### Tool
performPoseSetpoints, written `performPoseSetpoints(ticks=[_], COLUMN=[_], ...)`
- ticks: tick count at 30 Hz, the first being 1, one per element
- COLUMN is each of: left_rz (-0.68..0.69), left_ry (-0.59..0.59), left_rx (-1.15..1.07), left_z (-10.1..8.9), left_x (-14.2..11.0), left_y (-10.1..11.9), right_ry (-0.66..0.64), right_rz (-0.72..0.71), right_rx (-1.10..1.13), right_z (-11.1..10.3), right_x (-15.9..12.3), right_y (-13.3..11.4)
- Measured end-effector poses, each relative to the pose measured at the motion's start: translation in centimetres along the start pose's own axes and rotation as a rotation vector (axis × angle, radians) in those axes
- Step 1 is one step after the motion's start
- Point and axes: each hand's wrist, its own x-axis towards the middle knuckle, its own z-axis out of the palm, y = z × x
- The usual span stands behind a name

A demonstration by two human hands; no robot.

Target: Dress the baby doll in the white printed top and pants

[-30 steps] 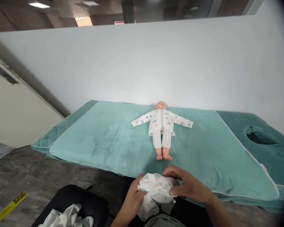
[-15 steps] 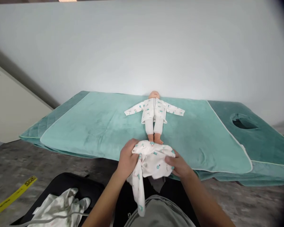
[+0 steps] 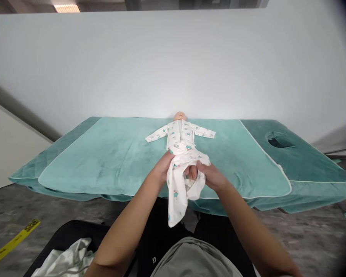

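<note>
A baby doll (image 3: 180,130) in a white printed top lies on its back on a teal padded table (image 3: 109,161), head toward the wall. My left hand (image 3: 163,167) and my right hand (image 3: 209,175) are both closed on a small pair of white printed baby trousers (image 3: 178,184). The waist of the trousers is held bunched over the doll's legs and feet, which are mostly hidden; a bit of skin-coloured foot shows between my hands. One trouser leg hangs down below the table's front edge.
A face hole (image 3: 278,140) opens in the darker teal end of the table at the right. A black seat with crumpled pale cloth (image 3: 66,259) stands at the lower left. Yellow tape (image 3: 14,242) lies on the grey floor.
Both hands have carried the trousers forward from near my lap onto the table, up over the doll's feet and legs. One trouser leg has unrolled and hangs down.
</note>
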Motion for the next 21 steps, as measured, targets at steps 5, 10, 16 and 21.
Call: performPoseSetpoints(ticks=[5,10,16,21], left_rz=[0.109,0.208,0.225,0.021], left_ry=[-0.086,0.033,0.051,-0.323], left_rx=[0.050,0.260,0.421,0.383], left_z=[-1.8,-1.9,-0.8,-3.0], left_x=[1.5,4.4,5.8,5.6], left_y=[0.8,3.3,6.6,7.2], right_ry=[0.190,0.020,-0.005,0.194], right_rz=[-0.004,-0.064,-0.012,-0.189], right_rx=[-0.111,-0.201,-0.270,-0.013], right_z=[-3.3,-3.4,-3.4,-3.9], right_x=[2.3,4.9,7.6,8.1], right_y=[-0.8,-4.7,-6.7,-6.8])
